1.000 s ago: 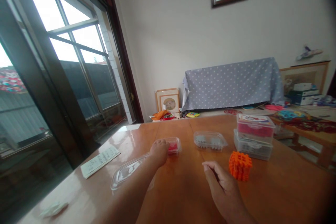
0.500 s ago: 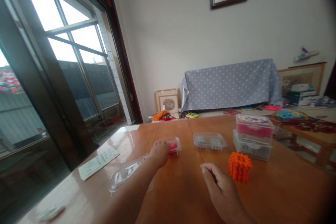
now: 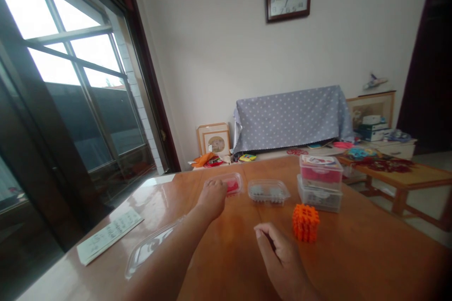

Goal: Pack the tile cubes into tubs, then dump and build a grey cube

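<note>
My left hand (image 3: 212, 195) reaches over the near-left side of a clear plastic container (image 3: 240, 180) with red pieces (image 3: 232, 185) in it. Its fingers are bent and closed, and their tips are down out of sight, so what they grip is hidden. Closer to me, my right hand (image 3: 277, 254) is loosely closed just above the table, thumb against the index finger. The inside of that hand does not show. Just to its right, an orange block (image 3: 305, 223) of interlocked plastic pieces stands on the table.
A second clear container (image 3: 268, 192) with greyish pieces sits right of the red one. Two stacked lidded boxes (image 3: 320, 183) stand farther right. On the left lie a clear lid (image 3: 151, 246) and a handwritten paper (image 3: 110, 236). The wooden table (image 3: 229, 254) ends before a cloth-covered object (image 3: 289, 120).
My view has turned to the right. The red-piece container has shifted closer to the greyish-piece one, with my left hand staying at it. My right hand has kept its loosely closed shape.
</note>
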